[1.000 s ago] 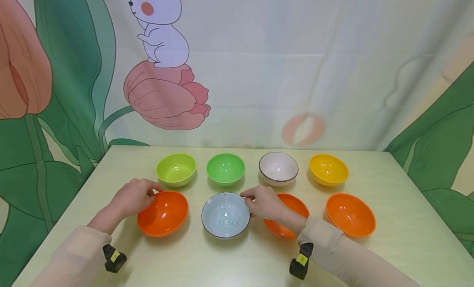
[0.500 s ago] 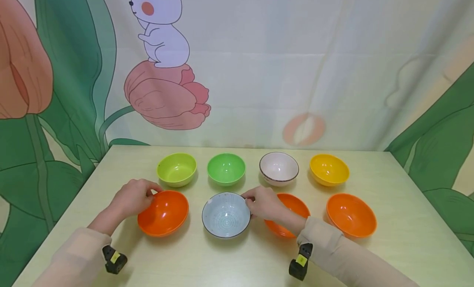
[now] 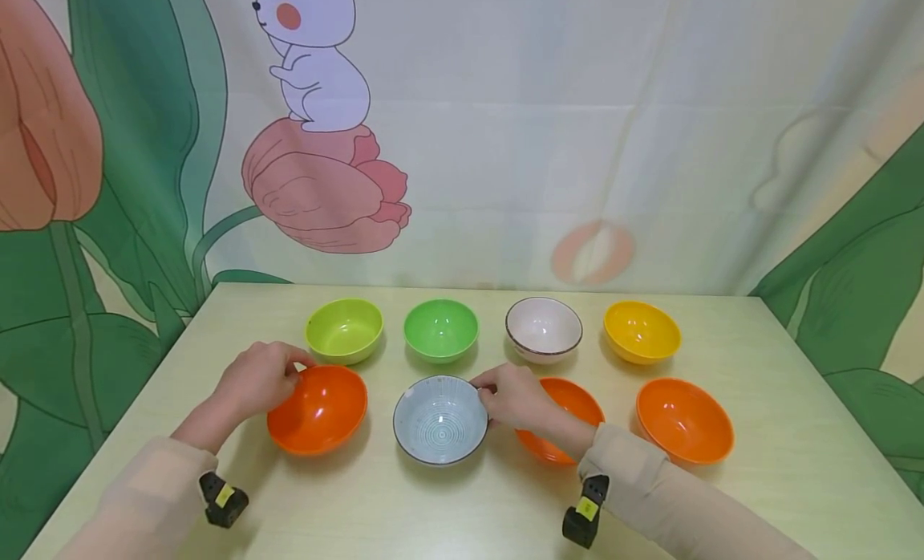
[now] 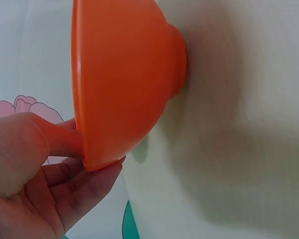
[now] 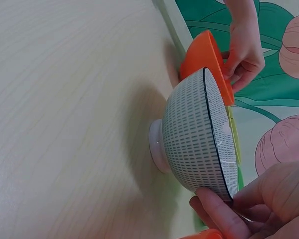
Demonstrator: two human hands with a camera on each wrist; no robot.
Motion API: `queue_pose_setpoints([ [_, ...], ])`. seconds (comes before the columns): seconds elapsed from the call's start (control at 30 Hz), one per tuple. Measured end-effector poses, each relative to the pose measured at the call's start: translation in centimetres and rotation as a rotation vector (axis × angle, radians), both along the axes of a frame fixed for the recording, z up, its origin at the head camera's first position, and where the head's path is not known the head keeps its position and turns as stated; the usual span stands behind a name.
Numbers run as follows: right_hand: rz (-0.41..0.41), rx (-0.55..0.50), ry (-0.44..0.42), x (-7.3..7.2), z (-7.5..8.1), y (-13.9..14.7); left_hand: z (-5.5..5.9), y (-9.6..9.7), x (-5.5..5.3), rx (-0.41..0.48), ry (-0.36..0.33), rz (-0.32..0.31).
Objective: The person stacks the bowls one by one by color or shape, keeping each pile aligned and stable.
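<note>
My left hand (image 3: 261, 379) pinches the left rim of an orange bowl (image 3: 319, 411) at the left of the front row. The left wrist view shows the thumb on the inner side of this bowl (image 4: 119, 74) and the fingers under its outer wall. With my right hand (image 3: 516, 395) I pinch the right rim of a pale blue-grey bowl (image 3: 440, 424) with a dark edge and ring pattern. Seen from the right wrist, that bowl (image 5: 192, 134) has small grey-green dashes outside and a white foot close to the table. Both bowls face up.
Behind stand a lime bowl (image 3: 345, 332), a green bowl (image 3: 440, 331), a white bowl with brown rim (image 3: 543, 329) and a yellow bowl (image 3: 641, 332). One orange bowl (image 3: 573, 403) lies partly under my right forearm; another orange bowl (image 3: 684, 421) stands farther right on the table (image 3: 404, 520).
My left hand and its orange bowl have shifted slightly up in the head view during the last half second. The right hand and the blue-grey bowl have stayed in place.
</note>
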State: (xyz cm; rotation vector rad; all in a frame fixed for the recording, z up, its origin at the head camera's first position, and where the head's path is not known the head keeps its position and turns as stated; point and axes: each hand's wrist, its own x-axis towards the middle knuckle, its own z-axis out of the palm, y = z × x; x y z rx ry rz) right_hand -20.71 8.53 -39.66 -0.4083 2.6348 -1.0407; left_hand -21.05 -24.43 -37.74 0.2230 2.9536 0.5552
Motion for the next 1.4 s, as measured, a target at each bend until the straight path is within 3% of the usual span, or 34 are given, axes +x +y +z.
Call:
queue_pose_setpoints([
  [0.47,-0.006,-0.04,-0.027,-0.1,0.2,0.0,3.6,1.5,-0.7,-0.029,0.091,-0.025],
  [0.87,0.001,-0.047,-0.01,0.0,0.1,0.1,5.3,4.4,-0.4,-0.042,0.129,-0.046],
  [1.1,-0.004,-0.047,-0.015,-0.1,0.1,0.1,5.9,6.0,-0.3,-0.04,0.163,-0.067],
  [1.4,0.009,-0.059,-0.015,0.1,0.1,0.1,5.7,7.9,-0.4,0.003,0.172,-0.083],
])
